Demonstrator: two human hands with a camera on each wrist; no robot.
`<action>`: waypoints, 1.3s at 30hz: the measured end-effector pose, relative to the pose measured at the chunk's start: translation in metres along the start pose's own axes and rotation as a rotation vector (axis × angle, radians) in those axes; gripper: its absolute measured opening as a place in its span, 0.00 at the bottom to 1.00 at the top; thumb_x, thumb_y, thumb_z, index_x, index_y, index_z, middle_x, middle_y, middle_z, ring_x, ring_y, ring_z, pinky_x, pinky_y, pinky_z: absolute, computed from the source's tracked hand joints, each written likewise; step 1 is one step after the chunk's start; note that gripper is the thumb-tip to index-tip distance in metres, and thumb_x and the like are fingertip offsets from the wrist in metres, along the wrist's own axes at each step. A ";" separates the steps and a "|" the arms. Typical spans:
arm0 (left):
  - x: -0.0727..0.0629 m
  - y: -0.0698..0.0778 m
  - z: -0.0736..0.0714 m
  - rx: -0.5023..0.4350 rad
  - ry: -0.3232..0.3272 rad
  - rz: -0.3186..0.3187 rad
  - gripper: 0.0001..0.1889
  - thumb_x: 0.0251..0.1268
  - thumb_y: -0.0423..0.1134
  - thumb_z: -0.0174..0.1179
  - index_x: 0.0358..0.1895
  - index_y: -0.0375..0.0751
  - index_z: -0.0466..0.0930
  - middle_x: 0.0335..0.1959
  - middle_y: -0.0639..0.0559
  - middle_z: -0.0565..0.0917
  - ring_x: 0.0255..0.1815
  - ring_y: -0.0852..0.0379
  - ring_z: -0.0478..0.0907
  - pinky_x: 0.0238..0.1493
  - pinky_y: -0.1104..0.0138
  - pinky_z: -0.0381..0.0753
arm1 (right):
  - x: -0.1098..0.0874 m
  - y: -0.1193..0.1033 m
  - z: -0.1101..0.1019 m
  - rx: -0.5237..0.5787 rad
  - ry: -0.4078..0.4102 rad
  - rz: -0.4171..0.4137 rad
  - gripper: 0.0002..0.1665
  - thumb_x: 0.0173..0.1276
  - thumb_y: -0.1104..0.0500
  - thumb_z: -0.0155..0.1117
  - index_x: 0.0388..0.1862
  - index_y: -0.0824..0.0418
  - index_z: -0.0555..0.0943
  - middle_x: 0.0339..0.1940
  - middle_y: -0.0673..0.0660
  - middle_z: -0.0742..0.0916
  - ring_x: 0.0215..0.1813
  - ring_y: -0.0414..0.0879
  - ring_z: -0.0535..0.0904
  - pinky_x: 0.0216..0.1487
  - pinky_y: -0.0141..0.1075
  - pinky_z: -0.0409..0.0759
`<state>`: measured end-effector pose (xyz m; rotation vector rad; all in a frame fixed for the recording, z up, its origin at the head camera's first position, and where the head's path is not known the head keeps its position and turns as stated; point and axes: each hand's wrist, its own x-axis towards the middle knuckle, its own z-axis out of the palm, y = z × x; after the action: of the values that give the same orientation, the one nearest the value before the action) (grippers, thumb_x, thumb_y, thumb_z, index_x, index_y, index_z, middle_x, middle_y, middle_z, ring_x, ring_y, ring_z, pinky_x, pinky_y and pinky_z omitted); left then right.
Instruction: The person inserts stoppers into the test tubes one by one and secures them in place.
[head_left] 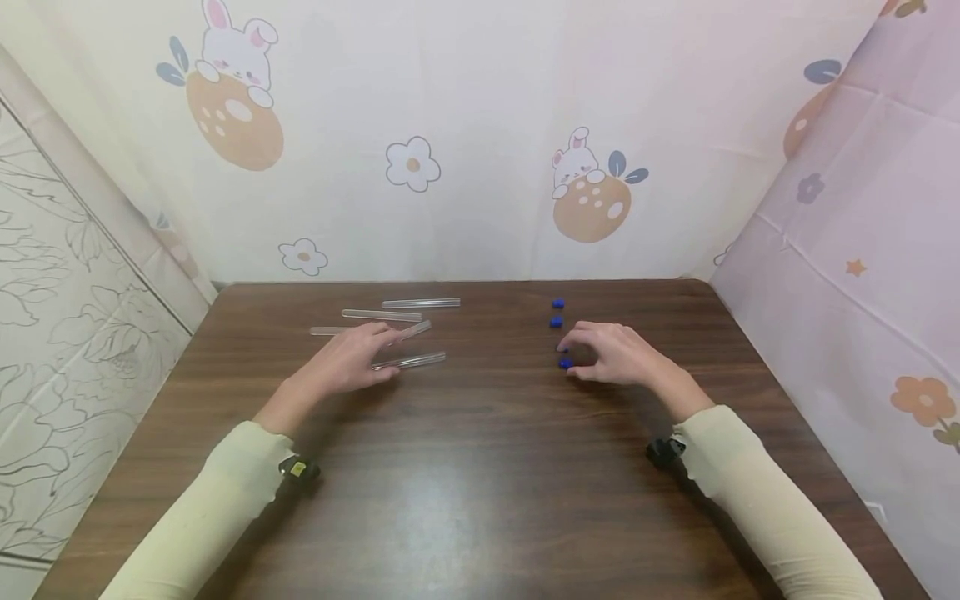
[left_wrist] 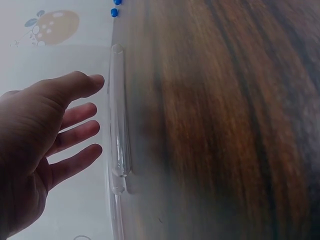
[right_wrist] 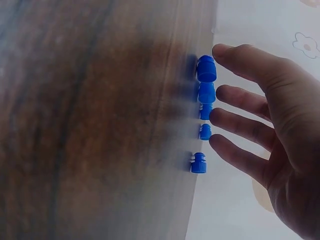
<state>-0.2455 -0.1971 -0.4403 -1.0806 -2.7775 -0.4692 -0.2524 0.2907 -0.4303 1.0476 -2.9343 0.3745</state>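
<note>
Several clear test tubes lie on the table at the left, the nearest test tube (head_left: pixel 420 361) beside the left thumb. My left hand (head_left: pixel 360 354) hovers over them, fingers spread and palm bare. In the left wrist view, a gap shows between the left fingertips (left_wrist: pixel 95 150) and a test tube (left_wrist: pixel 119 110). Several small blue ribbed caps stand in a rough column at the right. My right hand (head_left: pixel 618 354) reaches over the nearer ones, its thumb and fingers parted around a blue cap (head_left: pixel 566 364). From the right wrist, the thumb tip appears beside a blue cap (right_wrist: pixel 206 69).
Two test tubes, the farthest test tube (head_left: pixel 422 303) among them, lie near the table's back edge. Farther blue caps, such as the farthest blue cap (head_left: pixel 558 304), sit beyond the right hand. A patterned curtain (head_left: pixel 487 208) hangs right behind the brown wooden table (head_left: pixel 480 467).
</note>
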 end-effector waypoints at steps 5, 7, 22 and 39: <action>0.001 -0.028 0.024 0.016 0.030 0.046 0.27 0.69 0.47 0.78 0.69 0.44 0.88 0.55 0.42 0.90 0.40 0.49 0.84 0.42 0.49 0.88 | -0.001 0.001 0.002 -0.004 -0.013 0.004 0.16 0.70 0.53 0.83 0.55 0.49 0.92 0.51 0.49 0.92 0.46 0.45 0.89 0.43 0.44 0.86; 0.001 -0.036 0.030 0.006 0.019 0.048 0.27 0.68 0.46 0.79 0.68 0.45 0.88 0.56 0.42 0.90 0.38 0.49 0.84 0.42 0.49 0.88 | -0.001 0.002 0.002 -0.003 -0.017 0.003 0.15 0.71 0.53 0.83 0.55 0.48 0.92 0.50 0.48 0.92 0.46 0.44 0.88 0.42 0.43 0.85; 0.001 -0.039 0.033 -0.017 -0.008 0.025 0.17 0.66 0.40 0.79 0.57 0.48 0.94 0.52 0.49 0.92 0.37 0.57 0.89 0.40 0.55 0.89 | 0.002 0.001 0.003 -0.009 -0.035 0.004 0.12 0.72 0.56 0.82 0.52 0.49 0.93 0.48 0.47 0.93 0.42 0.41 0.86 0.40 0.40 0.83; -0.001 -0.070 0.060 0.037 -0.063 -0.026 0.13 0.65 0.41 0.80 0.51 0.57 0.96 0.45 0.61 0.91 0.43 0.57 0.90 0.44 0.54 0.90 | 0.004 0.000 0.007 -0.019 -0.033 0.021 0.08 0.71 0.57 0.83 0.47 0.48 0.93 0.47 0.47 0.95 0.44 0.41 0.88 0.43 0.44 0.87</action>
<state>-0.2928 -0.2264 -0.5142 -1.0710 -2.8462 -0.3916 -0.2547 0.2864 -0.4371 1.0312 -2.9744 0.3315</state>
